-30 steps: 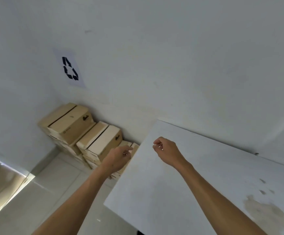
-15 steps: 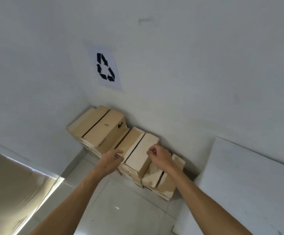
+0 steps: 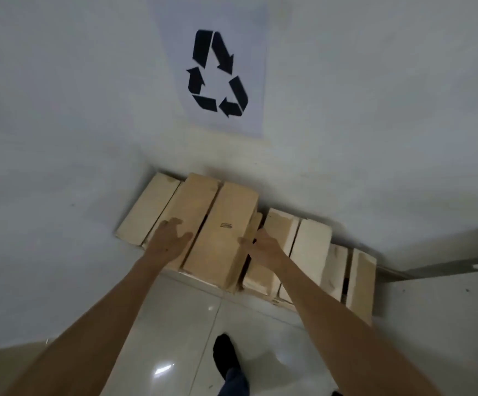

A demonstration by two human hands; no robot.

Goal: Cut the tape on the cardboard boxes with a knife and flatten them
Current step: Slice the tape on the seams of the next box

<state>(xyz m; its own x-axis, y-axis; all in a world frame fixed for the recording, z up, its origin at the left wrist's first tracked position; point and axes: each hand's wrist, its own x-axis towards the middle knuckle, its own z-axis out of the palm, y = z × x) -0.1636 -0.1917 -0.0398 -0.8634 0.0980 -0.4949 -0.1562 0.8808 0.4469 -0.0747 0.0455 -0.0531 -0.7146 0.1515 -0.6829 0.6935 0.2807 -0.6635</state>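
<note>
A row of tan rectangular cardboard boxes (image 3: 263, 238) stands on the glossy pale tiled floor (image 3: 180, 324), pushed against the far white wall (image 3: 374, 110). The tallest box (image 3: 220, 232), at the left of the row, has its top flaps closed with a dark seam running between them. The left hand (image 3: 169, 241) lies flat on the left flap, fingers spread and straight. The right hand (image 3: 263, 247) reaches the box's right edge — thumb on top, fingers dipping into the gap beside the next box (whether they curl round the side cannot be told). On the wall above hangs a white paper sheet with a black recycling symbol (image 3: 217, 72). A black shoe (image 3: 226, 355) shows on the near floor, and a white table edge (image 3: 446, 324) sits at the right.
</note>
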